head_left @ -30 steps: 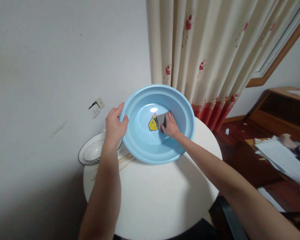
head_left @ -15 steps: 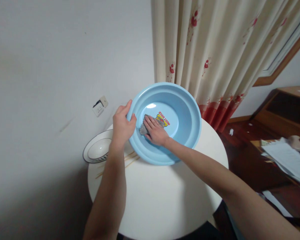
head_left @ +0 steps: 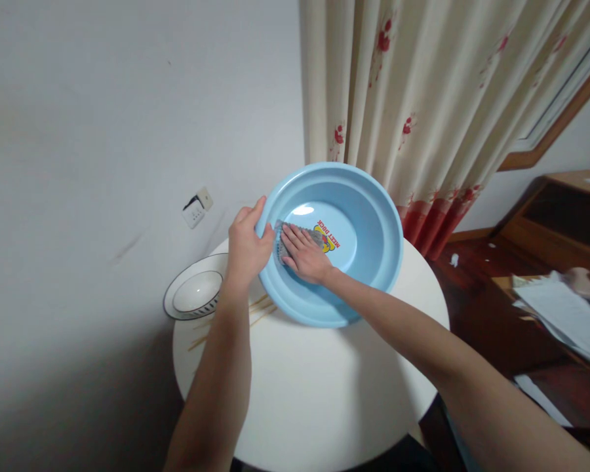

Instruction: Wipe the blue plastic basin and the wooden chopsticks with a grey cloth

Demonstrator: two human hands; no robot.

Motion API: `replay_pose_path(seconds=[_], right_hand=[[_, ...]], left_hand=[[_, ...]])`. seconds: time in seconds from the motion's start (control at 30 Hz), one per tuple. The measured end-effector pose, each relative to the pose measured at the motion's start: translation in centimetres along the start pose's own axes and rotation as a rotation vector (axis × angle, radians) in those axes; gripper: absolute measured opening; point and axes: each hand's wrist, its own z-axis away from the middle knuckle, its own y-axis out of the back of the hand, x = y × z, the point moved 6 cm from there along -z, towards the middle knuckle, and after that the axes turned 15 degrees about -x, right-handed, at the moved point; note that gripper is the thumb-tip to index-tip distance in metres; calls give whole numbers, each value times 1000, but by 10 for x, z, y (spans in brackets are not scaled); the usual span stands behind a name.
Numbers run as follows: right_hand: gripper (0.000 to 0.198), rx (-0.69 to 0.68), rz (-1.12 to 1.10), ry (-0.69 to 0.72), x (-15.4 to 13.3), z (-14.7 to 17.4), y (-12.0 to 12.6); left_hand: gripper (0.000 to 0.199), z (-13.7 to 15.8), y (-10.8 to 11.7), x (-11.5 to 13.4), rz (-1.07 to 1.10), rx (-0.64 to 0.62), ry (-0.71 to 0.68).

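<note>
A light blue plastic basin (head_left: 373, 242) is tilted up over a round white table (head_left: 299, 393), with a yellow duck print and "MEET DUCK" lettering on its bottom. My left hand (head_left: 248, 246) is closed around the basin's left rim, its thumb on the inner side. Inside the basin, my right hand (head_left: 307, 255) holds a grey cloth (head_left: 281, 249) against the left part of the wall and bottom. Its fingers lie nearly straight over the cloth, hiding much of it.
A white bowl (head_left: 196, 293) and a dark-rimmed white plate (head_left: 170, 303) are at the table's left edge. Several chopsticks (head_left: 260, 316) lie partly behind my left forearm. Wall sockets (head_left: 194, 213) are at left, a floral curtain (head_left: 423, 98) behind, papers (head_left: 565, 308) at right.
The basin has shifted slightly right with my left hand on its rim. My right hand and the cloth stay near the same spot, the cloth spread a little differently.
</note>
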Motion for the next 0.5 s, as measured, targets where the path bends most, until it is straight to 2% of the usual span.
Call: replay_pose_path(seconds=[0.37, 0.5], right_hand=[[69, -18, -5, 15, -1, 4, -1], [67, -58, 7, 81, -5, 10, -1]], left_hand=[[56, 0, 1, 1, -3, -17, -4], [57, 0, 1, -1, 7, -7, -3]])
